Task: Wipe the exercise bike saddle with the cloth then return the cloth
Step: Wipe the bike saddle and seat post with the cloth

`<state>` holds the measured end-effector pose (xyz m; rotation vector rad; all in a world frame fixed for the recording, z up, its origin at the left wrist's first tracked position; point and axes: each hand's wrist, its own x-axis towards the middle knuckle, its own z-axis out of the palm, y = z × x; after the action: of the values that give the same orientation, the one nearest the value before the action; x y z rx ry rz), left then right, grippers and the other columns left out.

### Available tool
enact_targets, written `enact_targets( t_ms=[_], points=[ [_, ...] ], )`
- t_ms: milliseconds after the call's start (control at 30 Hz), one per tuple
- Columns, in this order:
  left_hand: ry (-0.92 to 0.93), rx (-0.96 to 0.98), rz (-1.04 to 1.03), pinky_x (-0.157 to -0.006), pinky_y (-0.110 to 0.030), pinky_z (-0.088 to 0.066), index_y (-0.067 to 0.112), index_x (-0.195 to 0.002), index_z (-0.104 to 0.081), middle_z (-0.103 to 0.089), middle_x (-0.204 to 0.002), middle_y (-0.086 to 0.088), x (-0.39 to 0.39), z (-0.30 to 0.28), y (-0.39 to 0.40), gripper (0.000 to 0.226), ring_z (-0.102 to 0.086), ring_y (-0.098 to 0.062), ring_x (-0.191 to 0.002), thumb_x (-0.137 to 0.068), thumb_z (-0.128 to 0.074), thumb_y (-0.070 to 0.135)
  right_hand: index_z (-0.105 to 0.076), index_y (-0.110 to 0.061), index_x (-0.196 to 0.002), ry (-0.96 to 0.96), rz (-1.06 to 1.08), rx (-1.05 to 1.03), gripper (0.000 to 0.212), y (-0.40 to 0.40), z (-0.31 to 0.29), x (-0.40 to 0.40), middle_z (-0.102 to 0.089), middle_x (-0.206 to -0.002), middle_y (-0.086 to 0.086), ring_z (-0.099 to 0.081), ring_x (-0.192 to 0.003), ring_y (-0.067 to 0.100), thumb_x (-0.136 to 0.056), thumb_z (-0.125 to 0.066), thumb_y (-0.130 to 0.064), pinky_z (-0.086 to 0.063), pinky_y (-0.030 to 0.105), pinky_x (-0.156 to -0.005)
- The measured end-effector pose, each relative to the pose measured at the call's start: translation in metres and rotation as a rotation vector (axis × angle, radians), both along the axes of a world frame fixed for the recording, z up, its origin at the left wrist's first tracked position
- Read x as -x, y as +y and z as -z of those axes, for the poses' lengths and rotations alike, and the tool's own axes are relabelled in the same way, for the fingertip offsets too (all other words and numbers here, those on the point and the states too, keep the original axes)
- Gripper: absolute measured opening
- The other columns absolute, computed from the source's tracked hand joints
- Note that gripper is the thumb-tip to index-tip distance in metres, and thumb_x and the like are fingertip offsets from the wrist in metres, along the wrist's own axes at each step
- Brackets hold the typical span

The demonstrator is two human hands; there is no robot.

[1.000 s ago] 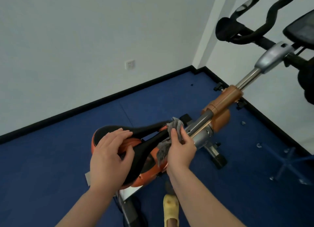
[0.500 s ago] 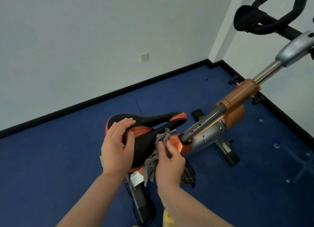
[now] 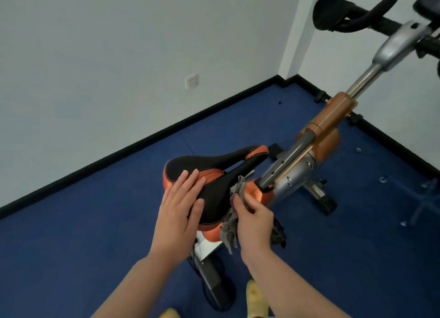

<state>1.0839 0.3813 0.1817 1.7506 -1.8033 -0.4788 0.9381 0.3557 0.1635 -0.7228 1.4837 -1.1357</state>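
Observation:
The black and orange saddle (image 3: 212, 167) of the exercise bike sits in the middle of the head view, nose pointing right. My left hand (image 3: 177, 210) lies flat on the saddle's rear left part, fingers spread. A crumpled grey cloth (image 3: 232, 213) hangs against the saddle's right side near its rear. My right hand (image 3: 253, 222) grips that cloth, thumb and fingers pinched on it, beside the saddle's right edge.
The bike's orange and silver frame (image 3: 319, 137) slopes up to the right toward the black handlebars (image 3: 352, 15). Blue floor (image 3: 83, 234) surrounds the bike, with white walls and a black skirting behind. My yellow slippers (image 3: 256, 298) show at the bottom. A chair base (image 3: 428, 198) stands far right.
My right hand has drawn the cloth back from the saddle's nose along its right side toward the rear. My left hand has flattened on the saddle. The view has shifted left.

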Motion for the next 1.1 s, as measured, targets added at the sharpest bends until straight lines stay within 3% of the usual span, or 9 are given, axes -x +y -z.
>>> enact_targets(
  t_ms=[267, 633, 733, 867, 1000, 1100],
  points=[
    [-0.139, -0.037, 0.294, -0.120, -0.031, -0.011, 0.030, -0.146, -0.030, -0.024, -0.154, 0.016, -0.045, -0.009, 0.002, 0.053, -0.004, 0.004, -0.144, -0.096, -0.021, 0.045, -0.071, -0.021, -0.110, -0.034, 0.327, -0.018, 0.022, 0.044, 0.005, -0.043, -0.073, -0.104, -0.008, -0.067, -0.100, 0.008, -0.088, -0.066, -0.019, -0.053, 0.036, -0.095],
    [0.122, -0.149, 0.398, -0.115, -0.021, -0.009, 0.028, -0.142, -0.039, -0.029, -0.152, 0.019, -0.064, -0.019, -0.006, 0.045, -0.009, 0.010, -0.140, -0.099, -0.032, 0.039, -0.072, -0.020, -0.109, 0.043, 0.625, -0.020, 0.026, 0.077, 0.005, -0.100, -0.071, -0.097, -0.012, -0.065, -0.095, 0.007, -0.084, -0.071, -0.025, -0.054, 0.035, -0.090],
    [0.120, -0.149, 0.407, -0.114, -0.019, -0.007, 0.028, -0.143, -0.037, -0.027, -0.152, 0.018, -0.064, -0.016, -0.005, 0.044, -0.008, 0.009, -0.141, -0.099, -0.034, 0.035, -0.072, -0.022, -0.108, 0.021, 0.637, -0.033, 0.024, 0.069, 0.005, -0.094, -0.072, -0.099, -0.010, -0.066, -0.094, 0.008, -0.084, -0.071, -0.026, -0.055, 0.036, -0.089],
    [0.136, -0.137, 0.397, -0.116, -0.022, -0.007, 0.029, -0.143, -0.036, -0.026, -0.153, 0.019, -0.064, -0.012, -0.003, 0.044, -0.006, 0.009, -0.142, -0.100, -0.034, 0.036, -0.072, -0.018, -0.108, 0.161, 0.561, 0.065, 0.024, 0.080, 0.000, -0.095, -0.066, -0.099, -0.009, -0.060, -0.090, -0.001, -0.084, -0.071, -0.021, -0.047, 0.016, -0.081],
    [0.151, -0.120, 0.384, -0.118, -0.025, -0.009, 0.028, -0.143, -0.038, -0.027, -0.152, 0.019, -0.062, -0.012, -0.002, 0.044, -0.008, 0.007, -0.142, -0.100, -0.036, 0.034, -0.071, -0.023, -0.110, 0.198, 0.483, 0.048, 0.024, 0.071, -0.004, -0.080, -0.069, -0.103, -0.008, -0.063, -0.095, 0.005, -0.086, -0.068, -0.024, -0.051, 0.028, -0.090],
    [0.174, -0.105, 0.341, -0.115, -0.018, -0.007, 0.027, -0.142, -0.040, -0.029, -0.151, 0.018, -0.057, -0.013, 0.000, 0.042, -0.008, 0.009, -0.141, -0.100, -0.037, 0.031, -0.071, -0.022, -0.110, 0.229, 0.392, 0.072, 0.024, 0.070, -0.009, -0.071, -0.065, -0.102, -0.009, -0.061, -0.093, 0.003, -0.086, -0.068, -0.022, -0.050, 0.026, -0.089]
  ],
)
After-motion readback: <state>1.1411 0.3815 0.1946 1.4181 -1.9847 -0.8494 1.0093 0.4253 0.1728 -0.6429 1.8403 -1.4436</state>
